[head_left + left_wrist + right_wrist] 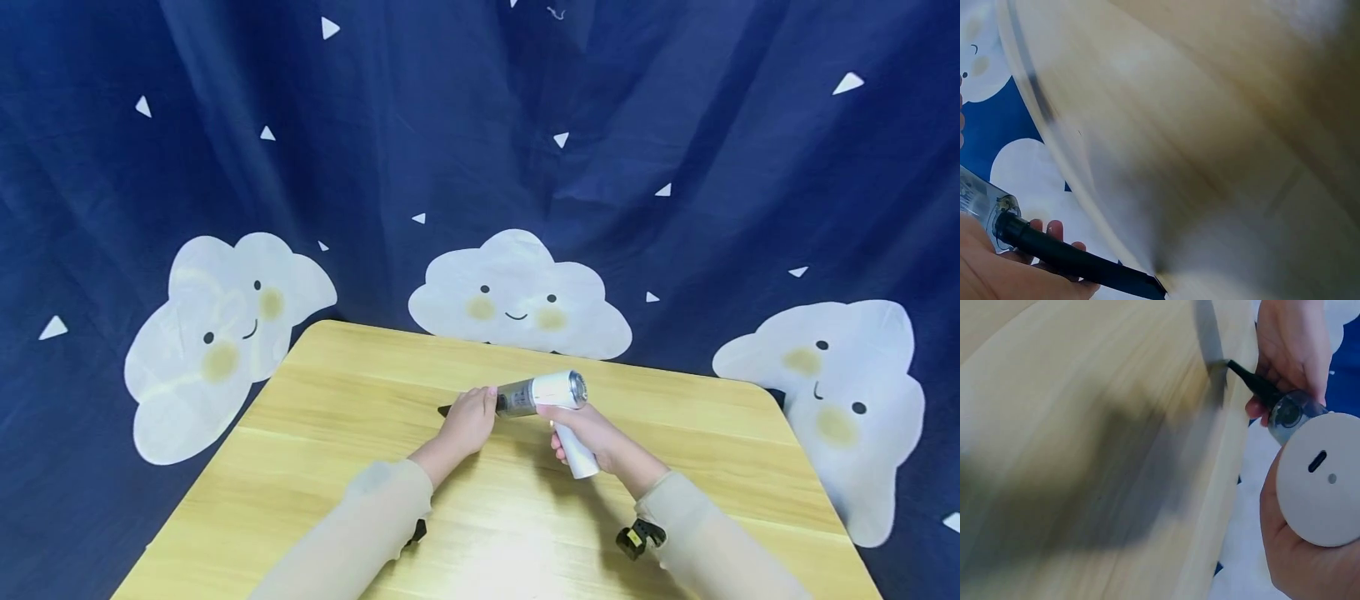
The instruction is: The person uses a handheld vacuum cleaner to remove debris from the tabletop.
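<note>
White plastic body: the handheld vacuum [553, 392] is lying level above the wooden table [337, 467], at about 12 o'clock from the person, pointing toward 9 o'clock.
Nozzle: a black crevice nozzle [1079, 262] is sticking out of the clear dust cup [516, 402], its tip [444, 410] reaching down to the tabletop, or very nearly.
Right hand: the right hand [592, 433] is wrapping its fingers around the white handle [577, 457], which is hanging down toward 5 o'clock from the body.
Left hand: the left hand [468, 421] is curling around the base of the nozzle, just at the dust cup; fingertips [1054, 230] are showing behind the black tube in the left wrist view.
Relation: the vacuum is sitting between the two hands, left hand at its 9 o'clock end, right hand at its 4 o'clock side.
Handling, as a judgement: probably light and rigid, smooth plastic that could be slippery; the handle is looking like the safest hold, while the thin nozzle and clear cup are seeming the more fragile parts.
Handle end: a flat round cap with a slot [1317, 461] is facing the right wrist camera.
Backdrop: a dark blue curtain [675, 167] with white smiling clouds [517, 296] is hanging behind the table.
</note>
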The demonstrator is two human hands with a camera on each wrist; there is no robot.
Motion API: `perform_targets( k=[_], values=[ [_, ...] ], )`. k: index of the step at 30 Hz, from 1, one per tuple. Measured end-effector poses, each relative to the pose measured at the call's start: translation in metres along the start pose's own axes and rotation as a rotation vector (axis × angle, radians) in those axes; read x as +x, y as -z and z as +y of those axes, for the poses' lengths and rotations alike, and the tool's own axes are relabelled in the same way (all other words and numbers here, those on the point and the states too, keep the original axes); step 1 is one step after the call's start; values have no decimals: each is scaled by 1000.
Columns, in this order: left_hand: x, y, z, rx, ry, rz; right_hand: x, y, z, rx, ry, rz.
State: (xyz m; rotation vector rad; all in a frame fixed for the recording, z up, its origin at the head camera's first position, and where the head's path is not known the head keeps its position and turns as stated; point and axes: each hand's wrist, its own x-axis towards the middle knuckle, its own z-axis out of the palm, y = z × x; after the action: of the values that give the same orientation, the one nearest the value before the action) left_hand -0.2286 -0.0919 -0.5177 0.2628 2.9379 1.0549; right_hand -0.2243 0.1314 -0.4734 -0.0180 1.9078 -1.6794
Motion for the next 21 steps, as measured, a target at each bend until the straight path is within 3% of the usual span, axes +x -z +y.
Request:
perform_targets(
  k=[6, 15, 21],
  values=[
    [1, -8, 4, 25, -17, -9, -2, 9, 6, 77, -20, -39],
    [-1, -11, 10, 7, 1, -46, -3, 16, 12, 103, -39, -38],
    [-2, -11, 11, 17, -21, -40, -4, 18, 15, 117, -35, -38]
  ],
)
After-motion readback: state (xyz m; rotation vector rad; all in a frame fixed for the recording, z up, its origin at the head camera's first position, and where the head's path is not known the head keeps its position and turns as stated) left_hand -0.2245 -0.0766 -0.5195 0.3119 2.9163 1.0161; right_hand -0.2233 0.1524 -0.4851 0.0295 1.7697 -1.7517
